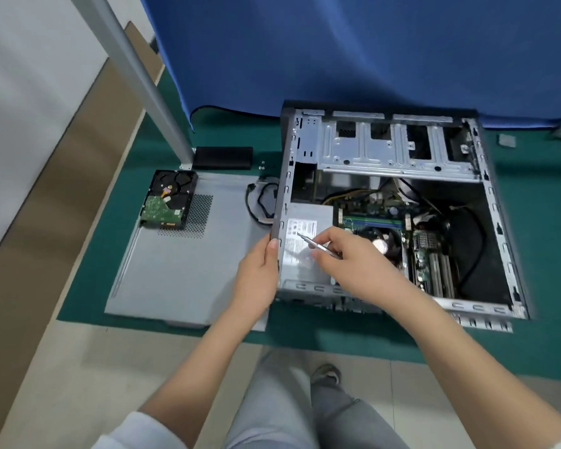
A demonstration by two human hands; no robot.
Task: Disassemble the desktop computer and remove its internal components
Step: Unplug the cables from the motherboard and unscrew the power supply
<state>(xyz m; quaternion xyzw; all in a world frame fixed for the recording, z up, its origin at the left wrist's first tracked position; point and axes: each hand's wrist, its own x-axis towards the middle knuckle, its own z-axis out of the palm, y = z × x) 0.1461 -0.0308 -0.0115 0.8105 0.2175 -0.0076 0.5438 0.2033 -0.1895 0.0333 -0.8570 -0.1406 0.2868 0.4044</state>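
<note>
The right hand [347,264] pinches a thin screwdriver [318,245] over the power supply [305,251], mid-frame. The left hand [259,273] grips the computer case [486,202] edge. That metal box looks heavy and stiff; lift it by its sides.

Even, bright indoor light; soft shadows under the hands; wide-angle bending toward 9 and 3 o'clock; slight blur.

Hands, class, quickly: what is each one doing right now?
Left hand: grips the open grey metal computer case at its edge.
Right hand: holds a slim silver screwdriver.
</note>
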